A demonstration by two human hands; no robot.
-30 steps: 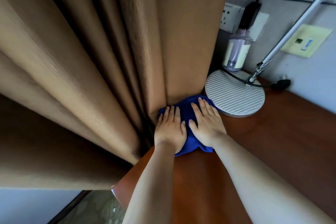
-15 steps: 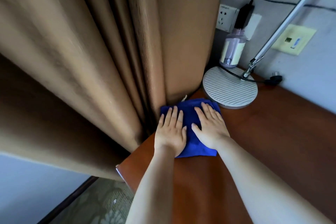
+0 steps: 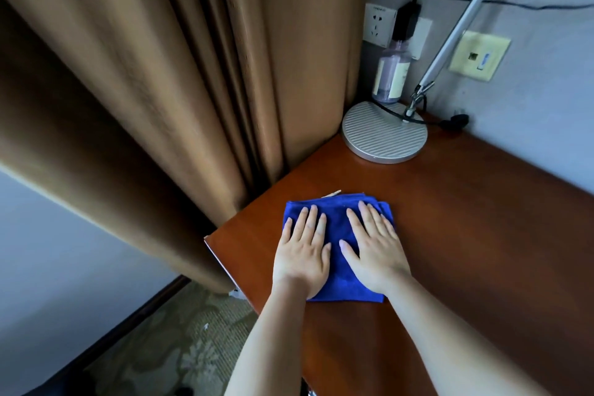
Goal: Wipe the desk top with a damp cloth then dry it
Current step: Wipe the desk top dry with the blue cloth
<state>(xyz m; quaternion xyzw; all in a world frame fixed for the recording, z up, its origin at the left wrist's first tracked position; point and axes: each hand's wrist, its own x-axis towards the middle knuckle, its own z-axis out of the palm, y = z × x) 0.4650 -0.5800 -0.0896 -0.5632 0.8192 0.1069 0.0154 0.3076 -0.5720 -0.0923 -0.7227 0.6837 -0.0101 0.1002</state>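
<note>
Your forearms run out of the bottom edge, so nothing above the elbows shows. The lamp's arm (image 3: 463,26) leaves the frame at the top right, its head unseen, and the bottle (image 3: 390,74) behind the lamp base (image 3: 384,135) carries a label too small to read. The black plug (image 3: 406,21) covers part of the wall socket (image 3: 379,24); a small pale scrap at the cloth's far edge is too slight to identify.

Your left hand (image 3: 302,254) and right hand (image 3: 374,249) lie side by side, palms down, fingers straight and slightly spread, pressing flat on the folded blue cloth (image 3: 339,280). The cloth sits on the brown desk top (image 3: 466,235) near its left end, showing beyond your fingertips, between your thumbs and below your right palm; your left wrist covers its near left corner. It lies well apart from the lamp base and close to the tan curtain (image 3: 160,90) hanging just beside the desk's left edge. Patterned carpet (image 3: 167,341) shows below.
</note>
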